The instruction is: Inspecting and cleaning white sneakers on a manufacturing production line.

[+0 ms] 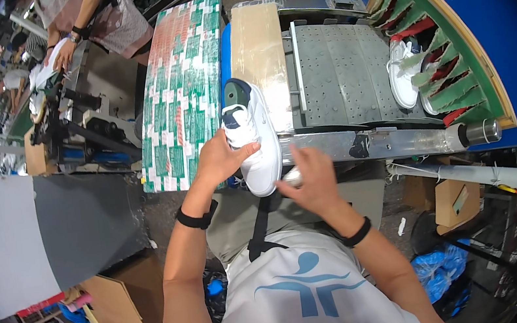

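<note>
Head view: white shoe (265, 150) held with its toe toward the bottom of the view, between the green-and-white patterned surface (180, 100) and the conveyor's metal rail (335, 144). Left hand (217, 160) grasps its side, thumb over the upper; right hand (316, 181), blurred, is at the toe, grip indeterminable. Judged light, upper soft and easily marked, sole firmer; best held by the sole edges
</note>
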`<state>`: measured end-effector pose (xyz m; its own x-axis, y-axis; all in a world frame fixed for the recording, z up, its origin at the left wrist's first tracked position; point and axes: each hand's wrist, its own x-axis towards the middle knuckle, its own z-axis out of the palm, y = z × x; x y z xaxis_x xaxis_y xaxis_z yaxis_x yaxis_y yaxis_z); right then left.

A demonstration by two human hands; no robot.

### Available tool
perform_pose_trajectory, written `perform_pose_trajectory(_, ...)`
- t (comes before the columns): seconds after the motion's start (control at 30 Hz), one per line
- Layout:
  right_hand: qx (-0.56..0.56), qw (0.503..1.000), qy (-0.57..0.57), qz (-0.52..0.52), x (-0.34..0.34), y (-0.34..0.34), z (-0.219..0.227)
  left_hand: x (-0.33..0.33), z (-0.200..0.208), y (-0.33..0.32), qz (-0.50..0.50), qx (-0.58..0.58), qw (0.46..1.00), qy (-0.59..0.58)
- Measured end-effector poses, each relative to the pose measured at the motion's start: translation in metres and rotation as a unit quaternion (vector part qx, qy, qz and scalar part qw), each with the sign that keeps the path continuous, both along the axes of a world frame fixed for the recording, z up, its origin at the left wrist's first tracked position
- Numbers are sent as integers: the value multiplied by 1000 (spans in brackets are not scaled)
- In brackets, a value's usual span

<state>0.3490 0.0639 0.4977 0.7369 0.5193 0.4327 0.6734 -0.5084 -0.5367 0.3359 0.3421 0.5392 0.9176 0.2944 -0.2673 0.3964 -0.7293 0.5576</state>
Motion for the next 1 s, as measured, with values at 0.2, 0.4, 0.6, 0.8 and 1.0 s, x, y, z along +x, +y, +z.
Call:
perform_pose_trajectory(0.2,-49,998,40,-26,5,45,-8,-18,7,-7,56,-180,982,5)
perform_pose_trajectory(0.4,-7,994,81,69,32,43,-9,-45,-8,-28,158,-254,947,-120)
perform_pose_trajectory(0.6,-13,971,232,60,26,48,-1,-30,10,3,80,-263,959,-72)
perform_pose_trajectory(0.8,-11,973,225,52,25,48,-1,-56,18,14,37,-307,951,-13)
perform_pose_trajectory(1.0,-65,962,257,64,22,46,6,-63,-2,28,1,-330,941,-76)
